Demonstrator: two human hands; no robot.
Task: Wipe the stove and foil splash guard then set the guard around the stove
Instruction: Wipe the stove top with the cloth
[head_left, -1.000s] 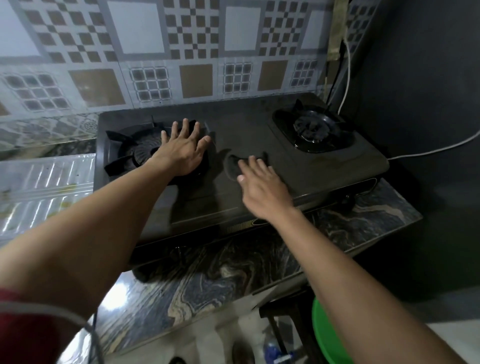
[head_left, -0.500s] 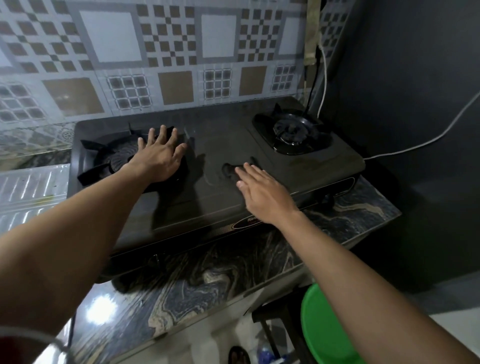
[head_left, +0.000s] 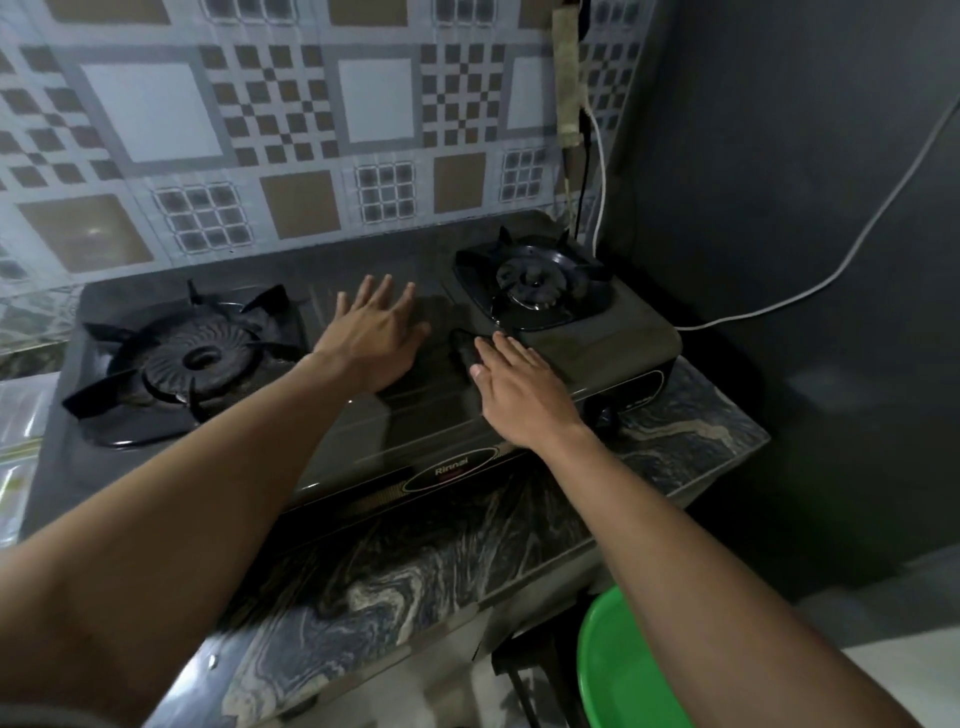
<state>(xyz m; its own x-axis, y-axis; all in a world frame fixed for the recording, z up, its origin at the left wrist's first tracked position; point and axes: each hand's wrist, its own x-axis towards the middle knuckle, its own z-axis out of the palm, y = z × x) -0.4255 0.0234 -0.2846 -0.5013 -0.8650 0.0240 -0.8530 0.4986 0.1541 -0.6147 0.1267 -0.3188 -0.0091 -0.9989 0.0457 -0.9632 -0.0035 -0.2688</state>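
A black two-burner gas stove (head_left: 597, 358) stands on a marbled counter (head_left: 415, 571). My left hand (head_left: 374, 338) lies flat with spread fingers on the stove top between the burners. My right hand (head_left: 519, 389) presses a small dark cloth (head_left: 461, 349) onto the stove top just in front of the right burner (head_left: 535, 283); most of the cloth is hidden under my fingers. The left burner (head_left: 200, 358) is uncovered. A shiny ribbed foil panel (head_left: 21, 431) lies at the far left edge, beside the stove.
A patterned tile-print wall (head_left: 291, 130) rises right behind the stove. A dark wall closes the right side, with a white cable (head_left: 779, 306) running across it. A green basin (head_left: 618, 670) sits below the counter's front right edge.
My left hand has moved right, off the left burner to the middle of the stove top. My right hand has slid with the cloth towards the right burner.
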